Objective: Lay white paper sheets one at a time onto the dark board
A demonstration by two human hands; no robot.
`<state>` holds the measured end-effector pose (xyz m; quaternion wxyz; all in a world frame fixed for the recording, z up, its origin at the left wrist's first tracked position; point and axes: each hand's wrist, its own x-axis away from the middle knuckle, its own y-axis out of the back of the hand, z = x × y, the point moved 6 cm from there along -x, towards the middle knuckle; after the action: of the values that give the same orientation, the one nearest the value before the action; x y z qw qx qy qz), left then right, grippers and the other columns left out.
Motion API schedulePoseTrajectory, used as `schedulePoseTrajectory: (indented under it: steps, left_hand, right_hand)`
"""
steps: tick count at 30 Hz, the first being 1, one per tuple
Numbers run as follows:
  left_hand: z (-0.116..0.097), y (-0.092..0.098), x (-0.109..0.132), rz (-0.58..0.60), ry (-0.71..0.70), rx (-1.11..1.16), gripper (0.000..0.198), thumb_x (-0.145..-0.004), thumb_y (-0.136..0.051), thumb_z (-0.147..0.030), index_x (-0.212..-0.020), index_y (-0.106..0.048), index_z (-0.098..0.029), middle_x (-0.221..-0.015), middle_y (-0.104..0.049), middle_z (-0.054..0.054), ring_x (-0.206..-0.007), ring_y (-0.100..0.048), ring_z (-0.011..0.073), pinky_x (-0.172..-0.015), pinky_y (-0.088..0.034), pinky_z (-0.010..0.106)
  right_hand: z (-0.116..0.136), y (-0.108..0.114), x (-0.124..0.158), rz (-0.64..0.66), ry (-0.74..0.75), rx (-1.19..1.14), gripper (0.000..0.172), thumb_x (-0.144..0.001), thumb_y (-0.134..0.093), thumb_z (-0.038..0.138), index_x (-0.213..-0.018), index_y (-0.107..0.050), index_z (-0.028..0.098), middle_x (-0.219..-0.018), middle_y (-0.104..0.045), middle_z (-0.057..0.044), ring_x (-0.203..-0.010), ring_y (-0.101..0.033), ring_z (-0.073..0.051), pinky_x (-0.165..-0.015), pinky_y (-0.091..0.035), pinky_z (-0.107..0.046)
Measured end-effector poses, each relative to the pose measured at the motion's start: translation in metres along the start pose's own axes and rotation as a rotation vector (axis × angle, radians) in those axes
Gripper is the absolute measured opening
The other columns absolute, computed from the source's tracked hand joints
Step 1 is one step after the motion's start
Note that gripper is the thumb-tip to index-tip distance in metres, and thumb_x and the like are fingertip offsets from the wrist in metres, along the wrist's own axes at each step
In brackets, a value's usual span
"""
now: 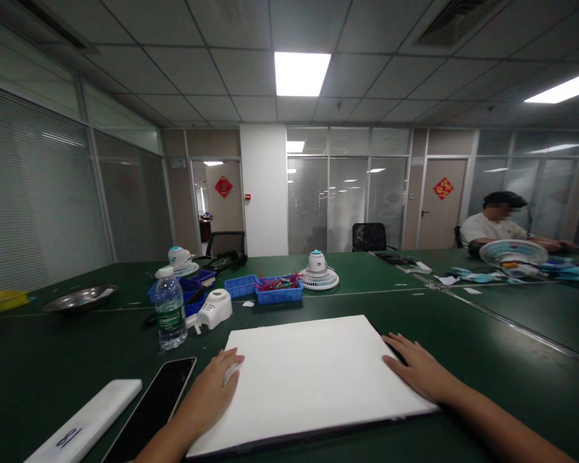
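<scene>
A flat white rectangular sheet or board (303,379) lies in front of me on the green table, a dark edge showing beneath it. My left hand (212,392) rests on its left edge, fingers stretched forward and thumb apart. At the opposite edge lies my right hand (419,370), its fingers spread and touching the board's side. Left of my left hand are a dark-screened phone (152,408) and a long white block (89,418) with a handwritten mark. A clear water bottle (170,315) stands beyond them, beside a white plastic fan housing (215,308).
Blue baskets (280,296), one holding red wires, sit beyond the board near a white fan part (317,273). A metal tray (80,299) lies at left. Across the table at right, a person (495,228) sits behind a fan grille (514,254) and blue parts.
</scene>
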<state>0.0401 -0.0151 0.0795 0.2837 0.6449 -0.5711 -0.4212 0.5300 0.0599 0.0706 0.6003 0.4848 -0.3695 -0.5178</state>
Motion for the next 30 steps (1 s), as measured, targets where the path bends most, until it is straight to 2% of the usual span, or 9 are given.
schedulePoseTrajectory:
  steps: [12, 17, 22, 26, 28, 30]
  left_hand:
    - [-0.002, 0.001, 0.0, -0.007, 0.006, 0.011, 0.05, -0.089, -0.044, -0.042, -0.128, -0.067, -0.02, -0.152, -0.052, 0.009, -0.147, -0.038, 0.0307, -0.122, -0.027, 0.05]
    - [0.001, 0.002, -0.001, -0.037, 0.013, 0.036, 0.058, -0.088, -0.048, -0.045, -0.137, -0.059, -0.017, -0.151, -0.053, 0.01, -0.146, -0.039, 0.0307, -0.123, -0.027, 0.049]
    - [0.003, 0.0, 0.0, -0.045, 0.033, 0.047, 0.067, -0.091, -0.044, -0.053, -0.146, -0.049, -0.015, -0.155, -0.048, 0.011, -0.148, -0.035, 0.0317, -0.123, -0.027, 0.049]
    - [0.002, -0.004, 0.0, -0.023, 0.027, 0.035, 0.064, -0.093, -0.041, -0.053, -0.146, -0.049, -0.018, -0.158, -0.044, 0.009, -0.151, -0.027, 0.034, -0.123, -0.023, 0.054]
    - [0.001, -0.006, 0.001, -0.016, 0.022, 0.028, 0.062, -0.093, -0.04, -0.052, -0.146, -0.05, -0.019, -0.158, -0.044, 0.007, -0.151, -0.024, 0.0342, -0.124, -0.022, 0.055]
    - [-0.001, -0.005, 0.001, -0.015, 0.013, 0.024, 0.06, -0.093, -0.041, -0.05, -0.145, -0.051, -0.02, -0.157, -0.045, 0.006, -0.151, -0.025, 0.0337, -0.124, -0.021, 0.055]
  right_hand:
    - [0.0, -0.002, -0.002, -0.007, 0.008, 0.003, 0.079, -0.094, -0.033, 0.067, -0.154, -0.041, 0.016, -0.163, -0.033, -0.012, -0.152, -0.023, -0.031, -0.124, -0.014, -0.052]
    - [-0.005, -0.004, -0.003, -0.028, -0.064, -0.025, 0.091, -0.092, -0.035, 0.067, -0.157, -0.028, 0.003, -0.163, -0.029, -0.018, -0.151, -0.026, -0.032, -0.124, -0.017, -0.049]
    - [-0.006, -0.002, -0.004, -0.054, -0.093, -0.096, 0.085, -0.088, -0.039, 0.069, -0.144, -0.052, 0.006, -0.159, -0.036, -0.019, -0.15, -0.027, -0.033, -0.124, -0.013, -0.05]
    - [-0.006, 0.0, -0.01, -0.066, -0.114, -0.246, 0.078, -0.084, -0.046, 0.067, -0.135, -0.062, 0.01, -0.156, -0.043, -0.018, -0.149, -0.029, -0.035, -0.123, -0.01, -0.056]
    - [-0.008, 0.001, -0.014, -0.075, -0.146, -0.354, 0.072, -0.081, -0.05, 0.064, -0.129, -0.067, 0.013, -0.154, -0.047, -0.017, -0.148, -0.032, -0.035, -0.122, -0.013, -0.056]
    - [-0.009, 0.004, -0.015, -0.097, -0.182, -0.486, 0.068, -0.081, -0.05, 0.061, -0.126, -0.068, 0.012, -0.151, -0.051, -0.017, -0.144, -0.04, -0.035, -0.12, -0.025, -0.052]
